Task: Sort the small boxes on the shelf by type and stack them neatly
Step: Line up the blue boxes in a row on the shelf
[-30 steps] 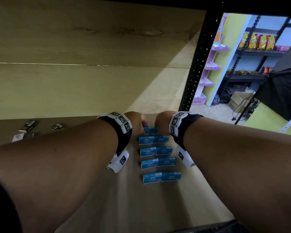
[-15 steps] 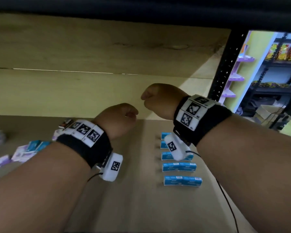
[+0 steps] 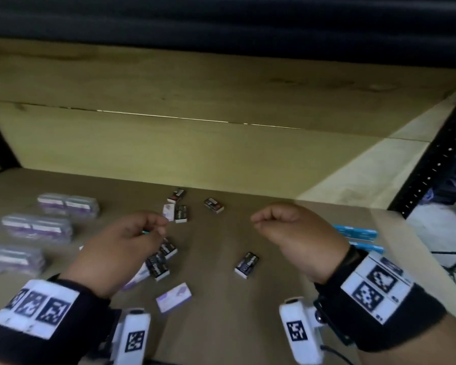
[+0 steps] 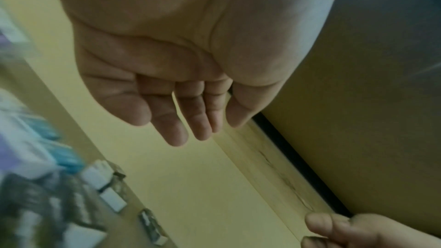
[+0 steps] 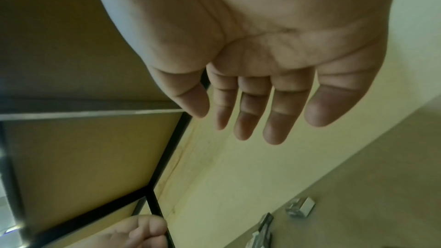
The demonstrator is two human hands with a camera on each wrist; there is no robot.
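Note:
Small black boxes (image 3: 247,264) lie scattered across the middle of the wooden shelf (image 3: 221,325), mixed with white-and-purple boxes (image 3: 173,297). A row of blue boxes (image 3: 356,231) is lined up at the right, partly hidden by my right wrist. My left hand (image 3: 156,227) hovers over a cluster of black boxes (image 3: 157,266), fingers loosely curled and holding nothing. My right hand (image 3: 258,222) hovers just right of it, also loosely curled. Both wrist views show bare palms with relaxed fingers (image 4: 176,135) (image 5: 274,131).
Three clear-wrapped purple packs (image 3: 36,227) stand in a column at the shelf's left. More black boxes (image 3: 214,205) lie near the back wall (image 3: 195,154). A black upright post (image 3: 437,159) borders the shelf on the right.
Both hands have left the blue row and moved left, coming down over the scattered black and white boxes. Their fists have loosened. The view has swung left.

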